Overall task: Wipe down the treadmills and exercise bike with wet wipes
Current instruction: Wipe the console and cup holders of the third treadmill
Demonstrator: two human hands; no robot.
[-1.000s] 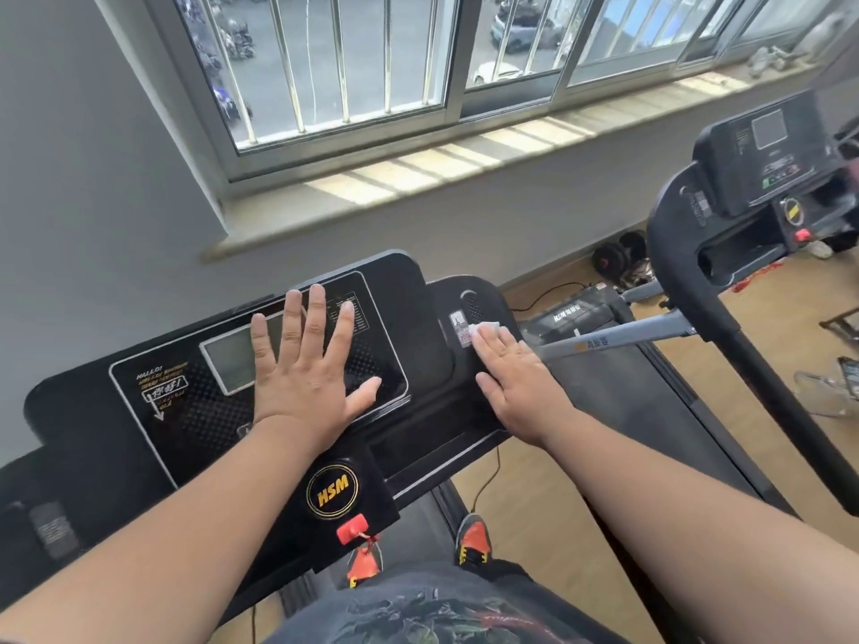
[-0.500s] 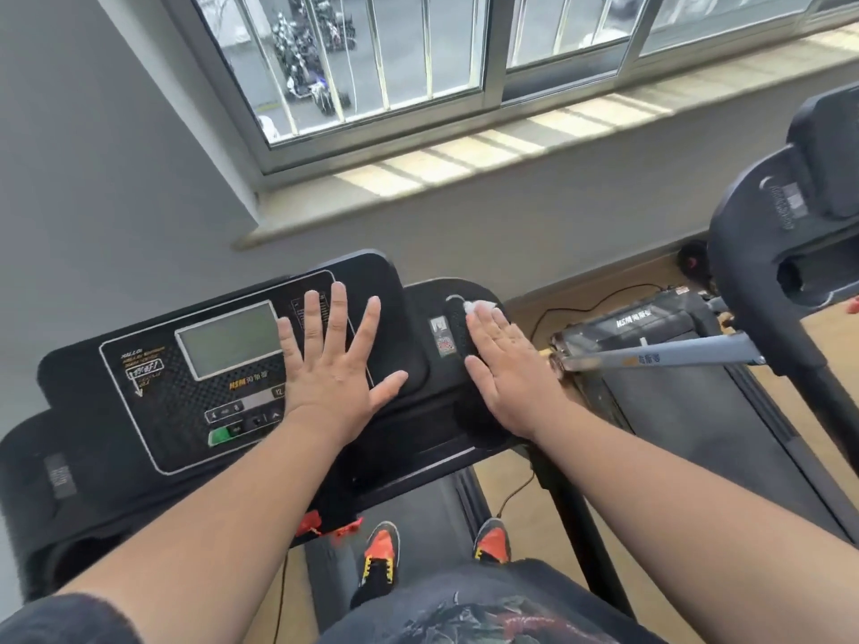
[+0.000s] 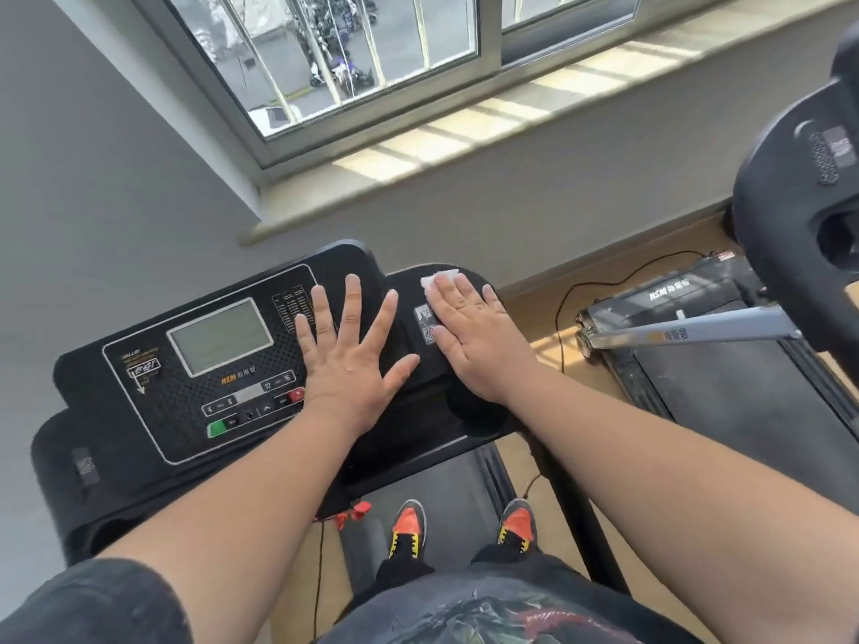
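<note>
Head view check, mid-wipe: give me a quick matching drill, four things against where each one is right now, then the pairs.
Things:
1. wet wipe
2. left hand
3. grey screen
4. green button

Places:
A. near the lower edge of the control panel, below the screen
B. flat on the panel, just right of the screen
C. under the right hand, on the right wing of the treadmill console
D. upper middle of the panel, left of the spread fingers

Pairs: 1-C, 2-B, 3-D, 4-A
</note>
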